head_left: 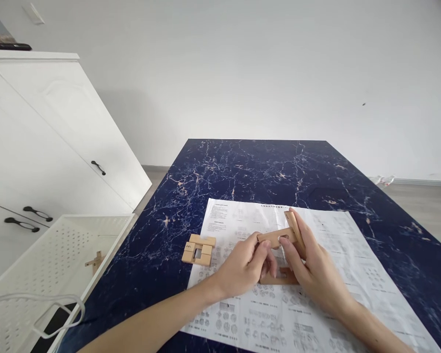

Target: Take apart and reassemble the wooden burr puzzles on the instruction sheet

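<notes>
My left hand (pixel 242 267) pinches one end of a notched wooden puzzle piece (pixel 270 239) just above the paper. With its fingers wrapped round it, my right hand (pixel 318 269) grips another wooden puzzle piece (pixel 294 226), tilted steeply and touching the first one's right end. My right thumb rests by the slot in the left piece. Below my hands lies a further notched wooden piece (pixel 274 281), partly covered by my fingers. All of this is over a printed instruction sheet (pixel 250 321) with small diagrams.
Several light wooden blocks joined around a square gap (pixel 192 246) sit at the sheet's left edge. The dark blue marbled table (pixel 242 166) reaches towards the wall. A white perforated basket (pixel 106 228) at left holds a wooden cross-shaped piece (pixel 95 262), beside a white cable (pixel 33 296) and white cabinet (pixel 59 127).
</notes>
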Demonstrator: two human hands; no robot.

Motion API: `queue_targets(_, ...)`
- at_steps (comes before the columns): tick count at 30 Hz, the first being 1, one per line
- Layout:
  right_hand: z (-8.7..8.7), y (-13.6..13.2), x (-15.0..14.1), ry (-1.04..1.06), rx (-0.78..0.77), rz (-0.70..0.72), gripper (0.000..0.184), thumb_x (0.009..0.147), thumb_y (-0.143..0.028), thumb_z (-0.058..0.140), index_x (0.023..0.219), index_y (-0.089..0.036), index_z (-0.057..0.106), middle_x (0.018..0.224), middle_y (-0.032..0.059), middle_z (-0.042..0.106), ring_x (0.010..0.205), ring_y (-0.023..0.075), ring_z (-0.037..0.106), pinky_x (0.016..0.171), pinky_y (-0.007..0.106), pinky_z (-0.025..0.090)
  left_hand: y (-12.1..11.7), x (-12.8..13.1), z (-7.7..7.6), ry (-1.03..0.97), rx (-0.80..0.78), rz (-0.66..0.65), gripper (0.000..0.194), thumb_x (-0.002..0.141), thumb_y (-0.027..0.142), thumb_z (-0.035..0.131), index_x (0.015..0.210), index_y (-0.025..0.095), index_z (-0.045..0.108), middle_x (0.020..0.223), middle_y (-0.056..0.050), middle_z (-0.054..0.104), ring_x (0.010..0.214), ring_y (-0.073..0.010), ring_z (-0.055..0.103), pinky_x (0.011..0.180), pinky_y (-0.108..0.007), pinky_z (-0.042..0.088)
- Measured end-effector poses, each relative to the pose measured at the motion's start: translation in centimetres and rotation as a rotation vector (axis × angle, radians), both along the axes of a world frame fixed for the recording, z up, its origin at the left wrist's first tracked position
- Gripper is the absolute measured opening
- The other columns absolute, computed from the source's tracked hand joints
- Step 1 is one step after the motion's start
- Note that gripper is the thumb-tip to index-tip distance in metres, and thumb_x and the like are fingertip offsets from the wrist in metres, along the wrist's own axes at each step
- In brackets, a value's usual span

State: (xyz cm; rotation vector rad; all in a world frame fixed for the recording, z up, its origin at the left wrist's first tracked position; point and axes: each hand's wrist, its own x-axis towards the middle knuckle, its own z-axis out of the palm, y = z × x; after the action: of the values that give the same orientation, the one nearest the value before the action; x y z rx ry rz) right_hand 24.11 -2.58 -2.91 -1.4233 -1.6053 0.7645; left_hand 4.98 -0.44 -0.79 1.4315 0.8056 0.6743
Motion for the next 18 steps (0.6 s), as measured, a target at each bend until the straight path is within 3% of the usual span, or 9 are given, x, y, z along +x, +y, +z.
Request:
queue_targets(9, -0.20, 0.54, 0.58, -0.205, 0.103, 0.031, 0.067, 0.115, -0.047, 0.042, 0.173, -0.019, 0.027, 0.116, 0.0205, 0.081, 0.047, 0.0139, 0.060, 0.044, 0.028, 0.052, 0.14, 0.22, -0.39, -0.018, 0.020, 0.030, 0.040, 0.114, 0.054, 0.037, 0.109, 0.018, 0.054, 0.074, 0.000, 0.064, 0.061, -0.0137, 0.051, 0.062, -0.029, 0.044)
queue_targets(13, -0.53, 0.74, 0.80, -0.234, 0.107, 0.069, 0.064, 0.116, -0.042, 0.037, 0.173, -0.016, 0.023, 0.084, 0.0104, 0.081, 0.043, 0.0151, 0.058, 0.043, 0.026, 0.046, 0.17, 0.15, -0.60, -0.011, 0.029, 0.023, 0.043, 0.114, 0.058, 0.037, 0.108, 0.018, 0.054, 0.075, 0.000, 0.064, 0.061, -0.0131, 0.050, 0.061, -0.029, 0.043)
queue_targets(18, -0.78, 0.76, 1.03, -0.227, 0.099, 0.088, 0.066, 0.115, -0.042, 0.040, 0.174, -0.018, 0.021, 0.079, 0.0079, 0.078, 0.047, 0.0174, 0.061, 0.042, 0.026, 0.044, 0.06, 0.13, -0.53, 0.003, 0.014, 0.009, 0.045, 0.114, 0.059, 0.036, 0.112, 0.018, 0.054, 0.075, 0.000, 0.065, 0.061, -0.0131, 0.051, 0.061, -0.029, 0.043)
